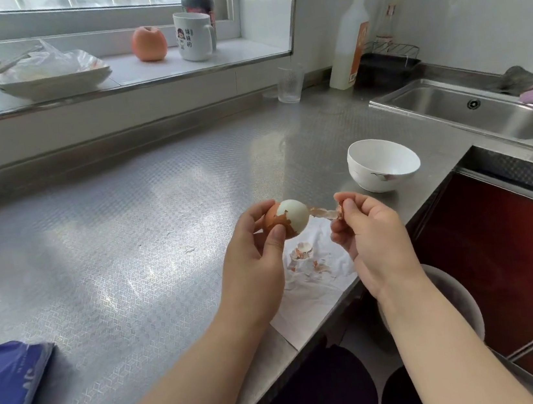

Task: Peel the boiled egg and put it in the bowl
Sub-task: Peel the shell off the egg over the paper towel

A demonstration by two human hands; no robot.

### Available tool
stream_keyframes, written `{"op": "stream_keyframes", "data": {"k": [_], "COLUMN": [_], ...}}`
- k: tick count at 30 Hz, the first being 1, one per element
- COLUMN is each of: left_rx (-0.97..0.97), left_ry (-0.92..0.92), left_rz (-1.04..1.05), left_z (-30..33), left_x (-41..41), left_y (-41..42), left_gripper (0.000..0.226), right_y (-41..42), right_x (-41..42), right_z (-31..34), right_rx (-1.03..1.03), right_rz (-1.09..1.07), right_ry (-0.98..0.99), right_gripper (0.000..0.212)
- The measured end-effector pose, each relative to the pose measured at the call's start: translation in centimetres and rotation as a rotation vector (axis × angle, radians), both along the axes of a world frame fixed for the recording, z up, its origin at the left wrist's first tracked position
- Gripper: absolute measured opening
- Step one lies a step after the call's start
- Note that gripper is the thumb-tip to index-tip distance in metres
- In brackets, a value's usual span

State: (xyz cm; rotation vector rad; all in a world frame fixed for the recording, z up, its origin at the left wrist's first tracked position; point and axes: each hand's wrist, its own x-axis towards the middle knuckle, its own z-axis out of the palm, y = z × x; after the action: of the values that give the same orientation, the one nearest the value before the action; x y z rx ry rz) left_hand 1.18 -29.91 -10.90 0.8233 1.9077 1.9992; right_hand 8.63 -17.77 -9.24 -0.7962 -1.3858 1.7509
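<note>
Egg (289, 218) sat pinched in the left hand (255, 261), thumb and fingertips curled round its brown-shelled end so the bare white dome faced the other hand, and that looked like the reason for the hold: the peeled side stayed clear of the grip. The right hand (369, 236) had thumb and forefinger closed on a thin, ragged strip of shell (326, 213), drawn out sideways yet seemingly attached at the egg by its membrane. Both hands hovered above a crumpled white paper towel (316, 283) spread at the counter's (128, 240) edge, plainly there to catch the bits; small brown flakes (303, 252) lay on it. Roughly half the shell remained, matte and brittle against the smooth, glossy white. The white bowl (383, 164), round, glazed and empty, waited just beyond the right hand on the embossed steel counter.
</note>
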Motion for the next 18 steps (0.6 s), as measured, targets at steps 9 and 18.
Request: {"op": "stream_keyframes", "data": {"k": [9,18], "left_rx": [-0.031,-0.031], "left_ry": [0.017,0.04], "left_rz": [0.054,0.027], "left_z": [-0.2,-0.3], "left_x": [-0.4,-0.2], "left_y": [0.0,0.0], "left_gripper": [0.031,0.034], "right_y": [-0.1,0.1], "right_x": [0.6,1.2], "right_z": [-0.6,0.6], "right_rx": [0.454,0.592], "right_rz": [0.052,0.104], "right_ry": [-0.385,-0.313], "right_gripper": [0.022,0.018]}}
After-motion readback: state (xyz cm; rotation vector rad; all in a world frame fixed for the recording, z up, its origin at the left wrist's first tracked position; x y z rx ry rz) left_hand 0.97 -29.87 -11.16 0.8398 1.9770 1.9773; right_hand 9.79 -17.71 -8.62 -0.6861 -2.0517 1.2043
